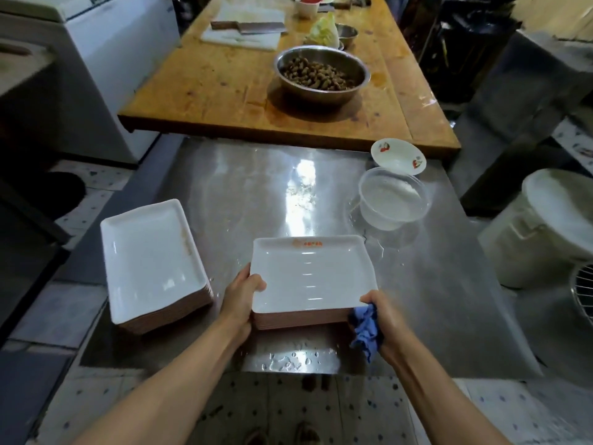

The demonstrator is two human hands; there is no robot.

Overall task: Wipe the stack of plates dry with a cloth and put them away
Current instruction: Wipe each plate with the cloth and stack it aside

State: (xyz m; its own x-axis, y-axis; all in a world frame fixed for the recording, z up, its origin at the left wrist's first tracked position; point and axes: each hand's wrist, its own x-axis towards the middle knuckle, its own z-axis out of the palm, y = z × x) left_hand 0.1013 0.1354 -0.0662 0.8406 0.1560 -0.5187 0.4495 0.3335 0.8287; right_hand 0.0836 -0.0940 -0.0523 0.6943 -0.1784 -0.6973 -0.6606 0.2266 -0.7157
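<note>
A stack of white rectangular plates with pinkish undersides sits at the near middle of the steel table. My left hand grips the stack's left edge, thumb on the top plate's rim. My right hand holds the stack's near right corner, with a crumpled blue cloth bunched in its palm. A second stack of the same plates stands apart at the table's left edge.
A clear plastic tub and a small patterned bowl stand at the far right of the steel table. Water drops lie at the near edge. Beyond is a wooden table with a metal bowl. A white bucket stands on the right.
</note>
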